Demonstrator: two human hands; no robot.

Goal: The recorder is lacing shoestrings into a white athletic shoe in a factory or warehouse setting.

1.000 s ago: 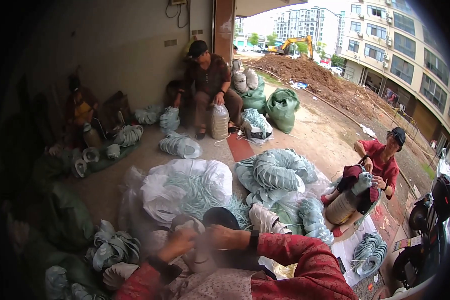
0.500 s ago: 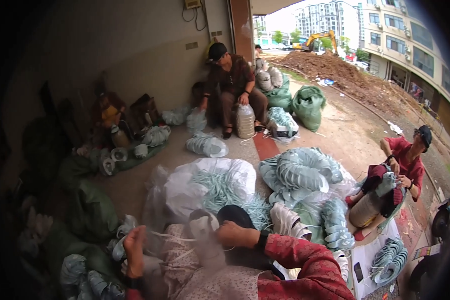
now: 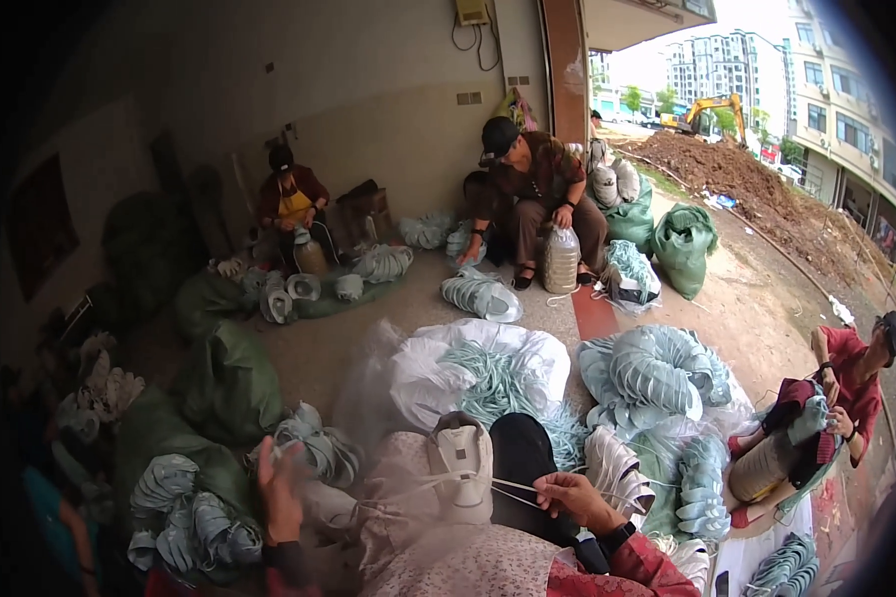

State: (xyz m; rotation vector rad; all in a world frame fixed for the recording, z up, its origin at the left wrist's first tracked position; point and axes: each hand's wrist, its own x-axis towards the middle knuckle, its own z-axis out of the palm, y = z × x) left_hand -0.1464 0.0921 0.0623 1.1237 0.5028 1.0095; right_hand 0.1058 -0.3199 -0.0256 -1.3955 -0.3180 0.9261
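A white shoe upper (image 3: 461, 466) with lacing holes stands over my lap, beside a black rounded shape (image 3: 524, 460) whose kind I cannot make out. Thin white lace (image 3: 516, 490) crosses its front and runs out to both sides. My right hand (image 3: 579, 500) pinches the lace just right of the upper. To the left, my left hand (image 3: 282, 490) is raised with its fingers apart, a little blurred; I see no lace between them. Patterned pale cloth (image 3: 458, 557) covers my lap.
Ahead lies a white sack (image 3: 418, 363) with pale green laces (image 3: 493, 373). Stacked pale blue uppers (image 3: 657, 368) stand right of it, more (image 3: 194, 522) at lower left. Co-workers sit at the wall (image 3: 294, 199), far middle (image 3: 538, 179) and right (image 3: 851, 383). Green sacks (image 3: 234, 383) lie left.
The view has swung left, so the scene sits further right. The white upper shows more upright and sharper. My left hand's fingers have spread; my right hand has drawn lace out to the right.
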